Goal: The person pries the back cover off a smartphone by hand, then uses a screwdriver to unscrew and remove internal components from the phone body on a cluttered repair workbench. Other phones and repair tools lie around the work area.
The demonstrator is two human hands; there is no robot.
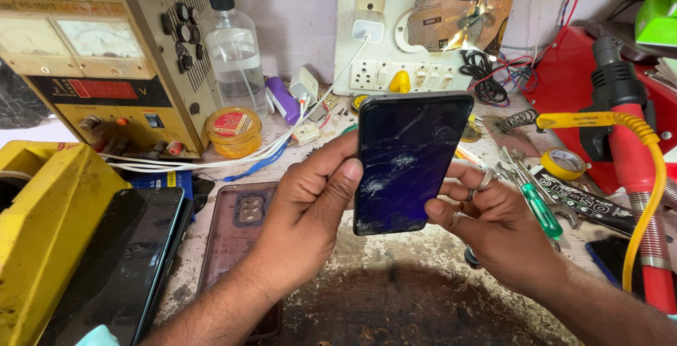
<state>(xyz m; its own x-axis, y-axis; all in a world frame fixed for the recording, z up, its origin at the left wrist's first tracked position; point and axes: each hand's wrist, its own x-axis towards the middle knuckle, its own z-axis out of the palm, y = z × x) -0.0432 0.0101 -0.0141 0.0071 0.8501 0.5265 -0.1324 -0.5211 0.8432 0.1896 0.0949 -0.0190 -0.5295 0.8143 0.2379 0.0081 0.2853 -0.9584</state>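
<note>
Fingers point(337, 185) of left hand point(310, 212) curled, pinching cracked phone point(407, 166) by its left edge; right hand point(493, 226) gripping the right edge, phone upright above worn workbench point(395, 296), near green screwdriver point(539, 205)

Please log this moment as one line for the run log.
left hand: holds cracked phone | right hand: holds phone's right edge | phone: upright above workbench

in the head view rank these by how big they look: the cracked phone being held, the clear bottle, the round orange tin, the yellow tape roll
1. cracked phone, though it is held nearest the camera, which enlarges it
2. clear bottle
3. round orange tin
4. yellow tape roll

Left hand and right hand hold the phone.
</note>
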